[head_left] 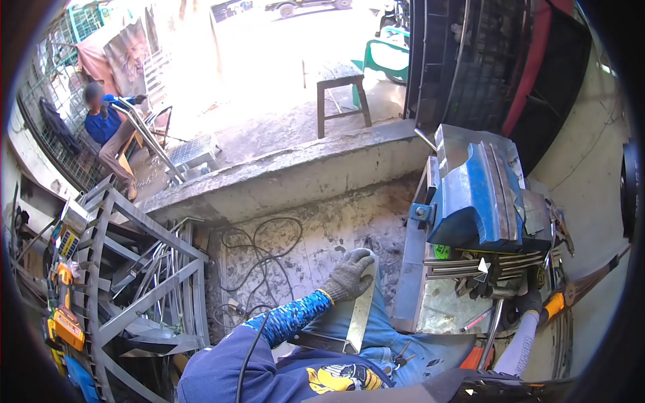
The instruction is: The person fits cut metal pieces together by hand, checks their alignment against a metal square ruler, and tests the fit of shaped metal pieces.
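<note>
My left hand (348, 275), in a grey knit glove, is closed round the upper part of a flat metal bar (359, 321). The bar lies lengthwise over my jeans, its lower end near my waist. At the lower right, my right hand (529, 302), in a dark glove, is beside the metal pieces below a blue bench vise (470, 201). Its fingers are mostly hidden in shadow, and whether it grips anything is unclear. Left of that hand, a slanting metal rod (496, 322) runs downward. Several thin metal bars (497, 266) lie stacked under the vise.
A grey metal frame (149, 238) and a yellow power tool (66, 316) are at the left. A black cable (259, 252) loops on the floor before a concrete ledge (289, 176). Beyond it are a stool (340, 72) and a seated person (104, 127) holding long metal pieces.
</note>
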